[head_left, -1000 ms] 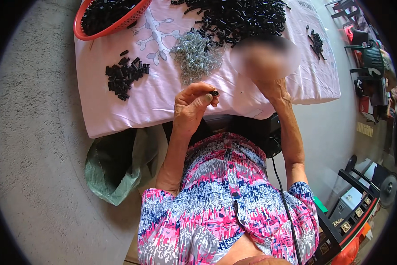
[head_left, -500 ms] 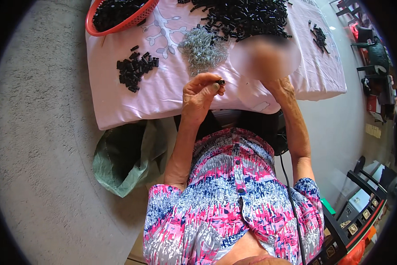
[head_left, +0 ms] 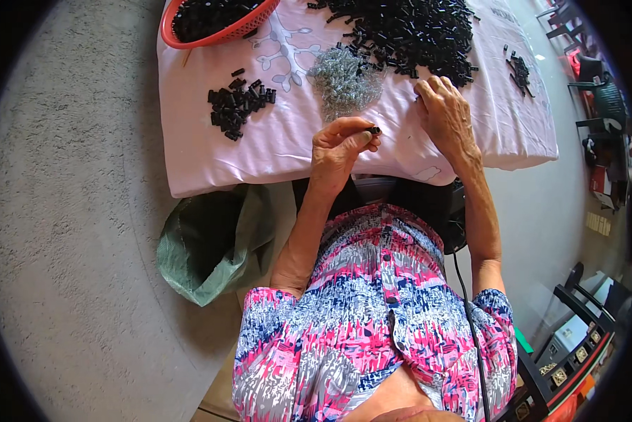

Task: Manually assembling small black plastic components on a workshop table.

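My left hand (head_left: 335, 156) is closed, pinching a small black tube-shaped piece (head_left: 375, 131) between thumb and fingertips above the table's near edge. My right hand (head_left: 448, 118) bends over the cloth at the near edge of a large pile of black tube-shaped pieces (head_left: 414, 35). Its fingers curl together, and whatever lies between the tips is too small to make out. Between the hands and the pile lies a heap of fine silvery parts that look like small springs (head_left: 342, 81). A smaller group of black pieces (head_left: 238, 105) sits to the left.
A red plastic basket (head_left: 221, 36) of black pieces stands at the far left of the pink cloth-covered table (head_left: 196, 158). Several more pieces (head_left: 520, 74) lie at the right. A green woven sack (head_left: 202, 285) gapes open below the table's left side. Chairs (head_left: 608, 98) stand farther right.
The whole view has shifted, so the table appears farther right and slightly higher. My left hand keeps its pinch on the black piece. My right hand, blurred before, now shows with fingers curled.
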A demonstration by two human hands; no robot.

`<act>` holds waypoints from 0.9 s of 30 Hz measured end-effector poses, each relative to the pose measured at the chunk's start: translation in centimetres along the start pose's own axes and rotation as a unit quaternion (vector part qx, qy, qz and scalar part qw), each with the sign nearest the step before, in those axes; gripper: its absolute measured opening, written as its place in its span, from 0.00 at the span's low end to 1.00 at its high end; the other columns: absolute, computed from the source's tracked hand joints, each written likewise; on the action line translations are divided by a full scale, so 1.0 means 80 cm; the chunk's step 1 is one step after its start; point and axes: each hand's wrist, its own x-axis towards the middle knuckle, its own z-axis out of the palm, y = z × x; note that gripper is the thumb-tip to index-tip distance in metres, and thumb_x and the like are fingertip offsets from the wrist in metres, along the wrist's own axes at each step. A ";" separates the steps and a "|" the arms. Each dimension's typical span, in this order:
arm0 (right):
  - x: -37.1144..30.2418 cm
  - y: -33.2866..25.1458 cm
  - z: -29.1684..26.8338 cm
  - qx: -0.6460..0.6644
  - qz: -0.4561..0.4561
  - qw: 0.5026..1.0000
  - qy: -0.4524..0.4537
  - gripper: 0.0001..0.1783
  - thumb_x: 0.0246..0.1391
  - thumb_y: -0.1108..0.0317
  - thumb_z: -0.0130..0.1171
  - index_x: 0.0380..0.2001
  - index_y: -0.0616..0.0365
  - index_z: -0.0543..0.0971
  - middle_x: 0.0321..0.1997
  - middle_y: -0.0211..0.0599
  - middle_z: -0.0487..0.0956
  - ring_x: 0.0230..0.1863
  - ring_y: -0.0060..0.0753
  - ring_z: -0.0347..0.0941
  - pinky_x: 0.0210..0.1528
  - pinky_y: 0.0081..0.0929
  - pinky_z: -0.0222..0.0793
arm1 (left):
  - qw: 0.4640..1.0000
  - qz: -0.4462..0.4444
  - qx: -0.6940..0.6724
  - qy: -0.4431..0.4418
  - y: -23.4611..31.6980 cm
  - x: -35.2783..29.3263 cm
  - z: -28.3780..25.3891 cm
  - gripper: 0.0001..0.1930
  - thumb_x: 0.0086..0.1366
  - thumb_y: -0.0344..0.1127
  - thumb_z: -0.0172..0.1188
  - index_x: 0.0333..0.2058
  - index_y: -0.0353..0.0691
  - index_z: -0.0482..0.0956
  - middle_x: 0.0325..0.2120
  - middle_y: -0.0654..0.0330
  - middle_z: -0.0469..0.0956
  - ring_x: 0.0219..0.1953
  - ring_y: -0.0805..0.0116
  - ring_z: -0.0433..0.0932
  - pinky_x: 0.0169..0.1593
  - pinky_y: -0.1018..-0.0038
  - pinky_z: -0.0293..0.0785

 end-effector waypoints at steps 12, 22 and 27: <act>-0.071 -0.061 -0.046 0.709 0.188 0.680 0.005 0.09 0.52 0.84 0.58 0.39 0.70 0.79 0.38 0.39 0.81 0.38 0.30 0.80 0.40 0.26 0.78 | 0.998 -0.008 0.053 0.025 0.006 -0.011 0.018 0.10 0.61 0.21 0.61 0.42 0.32 0.79 0.34 0.56 0.82 0.35 0.70 0.80 0.43 0.75 0.77; -0.091 -0.053 -0.036 0.779 0.237 0.579 -0.035 0.08 0.53 0.79 0.61 0.37 0.70 0.80 0.33 0.40 0.81 0.29 0.26 0.78 0.32 0.24 0.78 | 0.996 -0.068 0.058 0.015 0.018 -0.030 0.045 0.10 0.62 0.23 0.61 0.43 0.32 0.78 0.33 0.57 0.82 0.33 0.71 0.80 0.40 0.76 0.77; -0.094 -0.058 -0.035 0.761 0.249 0.598 -0.035 0.07 0.52 0.80 0.61 0.36 0.70 0.79 0.32 0.37 0.80 0.28 0.24 0.77 0.31 0.23 0.77 | 0.994 -0.097 0.054 0.007 0.016 -0.032 0.048 0.10 0.63 0.23 0.59 0.43 0.33 0.78 0.32 0.57 0.81 0.32 0.71 0.80 0.37 0.76 0.76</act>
